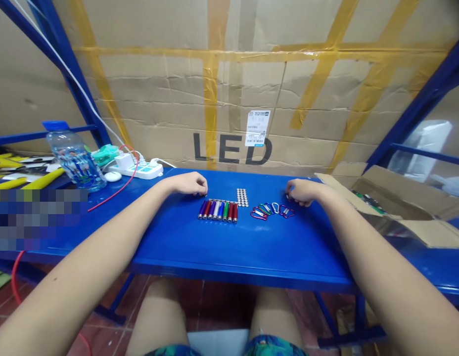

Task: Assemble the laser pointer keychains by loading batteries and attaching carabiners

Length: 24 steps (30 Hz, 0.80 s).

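My left hand (191,183) rests on the blue table with its fingers curled together, just behind a row of small metal tubes (217,211) in purple, red, silver, blue and green, like mini flashlights. Whatever its fingertips pinch is too small to make out. My right hand (302,192) is closed too, beside an arc of coloured carabiners (275,208); its fingertips point down, and I cannot make out anything in them. Between the tubes and the carabiners lie button cells (242,197) in neat rows.
At the left stand a water bottle (76,158) and a white power strip (142,169) with a red cable (121,185). An open cardboard box (418,230) sits at the right. A taped cardboard sheet (170,113) marked LED rises behind the blue table (252,257).
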Motion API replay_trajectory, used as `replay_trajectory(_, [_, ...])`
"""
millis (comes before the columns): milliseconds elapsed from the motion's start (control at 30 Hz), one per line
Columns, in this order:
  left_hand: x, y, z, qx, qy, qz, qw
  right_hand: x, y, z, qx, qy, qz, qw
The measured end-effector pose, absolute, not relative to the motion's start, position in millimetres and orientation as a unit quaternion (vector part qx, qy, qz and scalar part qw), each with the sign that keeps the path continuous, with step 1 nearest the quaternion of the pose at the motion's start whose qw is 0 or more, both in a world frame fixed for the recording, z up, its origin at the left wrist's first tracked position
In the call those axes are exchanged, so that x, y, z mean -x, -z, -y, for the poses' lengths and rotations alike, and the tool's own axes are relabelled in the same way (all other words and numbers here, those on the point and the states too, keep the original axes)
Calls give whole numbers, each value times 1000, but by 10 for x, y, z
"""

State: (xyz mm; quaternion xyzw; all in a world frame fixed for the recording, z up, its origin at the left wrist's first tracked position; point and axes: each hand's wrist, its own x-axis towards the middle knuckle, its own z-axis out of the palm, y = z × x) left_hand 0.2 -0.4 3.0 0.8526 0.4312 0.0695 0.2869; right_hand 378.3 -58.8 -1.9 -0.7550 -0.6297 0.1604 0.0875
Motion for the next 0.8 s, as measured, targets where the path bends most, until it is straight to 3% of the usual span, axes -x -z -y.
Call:
replay_trajectory(100, [-12, -45, 13, -855, -61, -433, 278, -3829, 6, 570, 766, -185, 614, 35])
replay_trajectory(400, [-13, -114, 104, -860, -36, -412, 300, -3854, 0, 560, 751, -179, 633, 50])
replay_trajectory(800, [-12, -124, 89, -874, 2, -398, 278, -3804, -47, 593, 760, -171, 627, -8])
